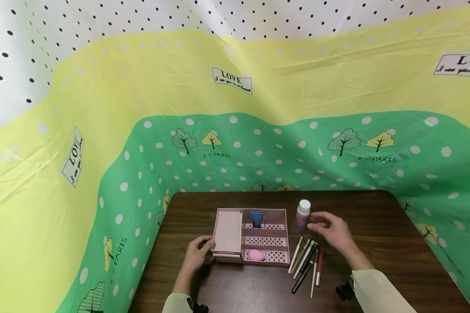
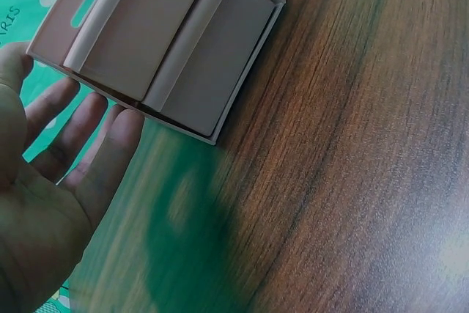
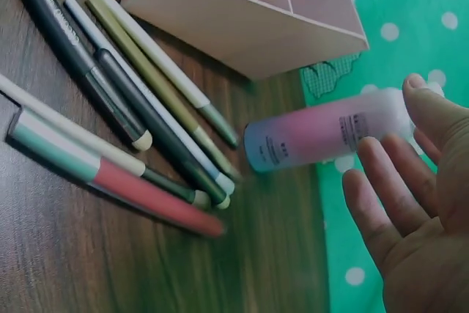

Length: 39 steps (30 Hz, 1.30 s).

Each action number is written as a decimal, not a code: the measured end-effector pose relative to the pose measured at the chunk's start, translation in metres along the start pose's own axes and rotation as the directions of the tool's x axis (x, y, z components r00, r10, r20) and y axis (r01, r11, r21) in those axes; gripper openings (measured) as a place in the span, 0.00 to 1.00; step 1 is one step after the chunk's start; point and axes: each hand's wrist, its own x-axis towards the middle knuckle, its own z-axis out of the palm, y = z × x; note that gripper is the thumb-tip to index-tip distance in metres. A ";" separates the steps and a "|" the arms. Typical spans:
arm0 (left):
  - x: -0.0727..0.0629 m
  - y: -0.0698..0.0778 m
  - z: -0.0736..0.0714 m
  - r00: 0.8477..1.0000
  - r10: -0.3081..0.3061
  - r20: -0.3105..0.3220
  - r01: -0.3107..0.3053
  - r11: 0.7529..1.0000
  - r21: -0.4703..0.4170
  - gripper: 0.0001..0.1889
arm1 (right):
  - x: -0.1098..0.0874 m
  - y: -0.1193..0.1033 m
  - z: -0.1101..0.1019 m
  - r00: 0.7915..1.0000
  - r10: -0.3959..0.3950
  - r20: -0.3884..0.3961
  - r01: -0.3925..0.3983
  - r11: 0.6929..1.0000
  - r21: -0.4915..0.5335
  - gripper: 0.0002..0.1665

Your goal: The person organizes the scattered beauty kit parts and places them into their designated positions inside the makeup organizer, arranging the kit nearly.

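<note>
A pink desk organizer [image 1: 227,232] stands on the table, with a lidded section over drawers on its left and divided compartments on its right. At its front left corner is my left hand [image 1: 197,253], fingertips touching the side wall and thumb near the top edge [image 2: 62,199]. A bottle [image 1: 302,215] with a white cap and a pink-to-blue body stands upright right of the organizer. Beside it is my right hand [image 1: 334,230], thumb and fingers spread apart around the cap end in the right wrist view [image 3: 414,203].
A blue tube [image 1: 256,218] stands in the organizer's back compartment, and a pink makeup sponge [image 1: 256,255] lies in the front one. Several slim pens and brushes [image 1: 307,261] lie loose on the dark wooden table [image 1: 258,289]. A green and yellow curtain [image 1: 274,152] hangs around the table.
</note>
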 end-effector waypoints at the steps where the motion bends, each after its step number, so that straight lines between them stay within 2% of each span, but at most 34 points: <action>1: 0.000 -0.001 0.000 1.000 0.007 0.004 -0.007 1.000 0.006 0.13 | 0.000 0.002 0.000 1.000 0.011 0.001 -0.011 1.000 0.006 0.30; 4: 0.002 -0.005 0.000 1.000 0.008 0.000 -0.008 1.000 0.005 0.15 | 0.003 0.009 0.001 0.999 0.033 0.012 -0.033 0.999 0.010 0.35; 7: 0.008 -0.019 -0.002 1.000 0.007 -0.008 -0.007 1.000 -0.003 0.16 | 0.006 0.014 0.004 0.999 0.048 0.009 -0.048 0.999 0.006 0.37; 14: 0.010 -0.020 -0.002 1.000 0.007 0.004 -0.008 1.000 0.006 0.16 | 0.016 0.020 0.009 0.998 0.059 0.020 -0.058 0.997 -0.052 0.41; 19: 0.014 -0.015 -0.002 1.000 0.004 -0.007 -0.004 1.000 -0.003 0.14 | 0.028 0.022 0.012 0.999 0.025 0.022 -0.023 0.998 -0.053 0.44; 27: 0.019 -0.012 -0.006 1.000 0.001 -0.008 -0.001 1.000 0.015 0.14 | 0.039 0.020 0.019 1.000 -0.003 -0.002 0.003 0.999 -0.034 0.43; 39: 0.014 -0.014 -0.004 1.000 -0.025 0.003 0.024 1.000 0.017 0.15 | 0.041 0.021 0.028 1.000 -0.010 -0.011 0.010 0.998 -0.054 0.36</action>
